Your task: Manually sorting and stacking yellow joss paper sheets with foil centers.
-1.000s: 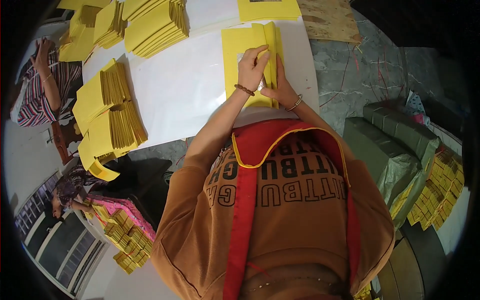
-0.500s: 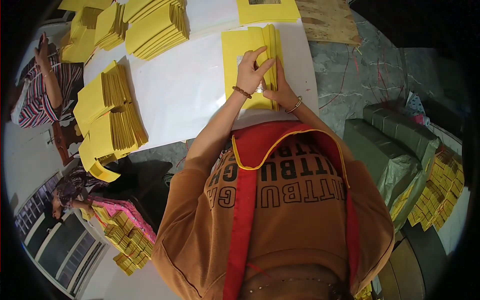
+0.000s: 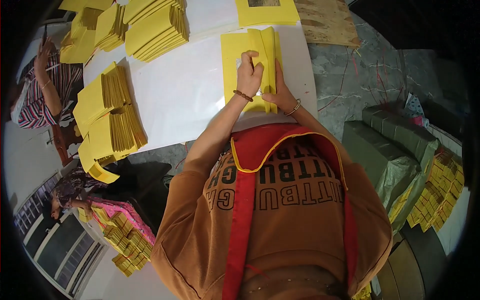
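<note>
Paper (image 3: 265,47) on right of table (image 3: 185,95), paper stacks (image 3: 107,97) on its left, bundles (image 3: 375,147) beyond its right edge

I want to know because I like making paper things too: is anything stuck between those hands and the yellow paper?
Nothing visible is. The left hand is right over the yellow paper, and the right hand is at its right side. The yellow stacks sit off to the left.

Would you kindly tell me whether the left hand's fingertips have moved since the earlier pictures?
Yes, slightly: the fingertips of the left hand have shifted to the left, judged against the wooden board.
</note>
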The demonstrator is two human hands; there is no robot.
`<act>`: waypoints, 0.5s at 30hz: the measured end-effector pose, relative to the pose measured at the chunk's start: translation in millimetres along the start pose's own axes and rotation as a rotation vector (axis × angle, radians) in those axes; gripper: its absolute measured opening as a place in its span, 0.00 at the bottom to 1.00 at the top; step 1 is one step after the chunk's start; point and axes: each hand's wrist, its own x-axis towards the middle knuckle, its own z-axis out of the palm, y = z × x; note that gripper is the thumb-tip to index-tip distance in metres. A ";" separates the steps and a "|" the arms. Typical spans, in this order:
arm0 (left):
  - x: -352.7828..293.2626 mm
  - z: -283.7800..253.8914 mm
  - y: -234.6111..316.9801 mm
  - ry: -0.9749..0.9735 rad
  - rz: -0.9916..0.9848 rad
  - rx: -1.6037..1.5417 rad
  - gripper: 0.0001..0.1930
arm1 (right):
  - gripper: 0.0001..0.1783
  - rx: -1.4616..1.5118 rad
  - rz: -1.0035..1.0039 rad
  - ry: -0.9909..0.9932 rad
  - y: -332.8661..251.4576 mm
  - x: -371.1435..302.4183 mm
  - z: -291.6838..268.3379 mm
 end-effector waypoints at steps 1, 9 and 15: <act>0.0 1.1 1.5 0.028 0.076 -0.025 0.14 | 0.64 -0.015 0.005 -0.001 3.0 -0.2 -1.6; 1.7 2.2 13.2 -0.048 0.214 0.166 0.19 | 0.64 -0.155 0.016 -0.006 15.8 0.4 -6.9; 1.5 2.1 11.3 -0.023 0.240 0.206 0.22 | 0.64 -0.132 -0.001 -0.005 5.3 -0.7 -3.7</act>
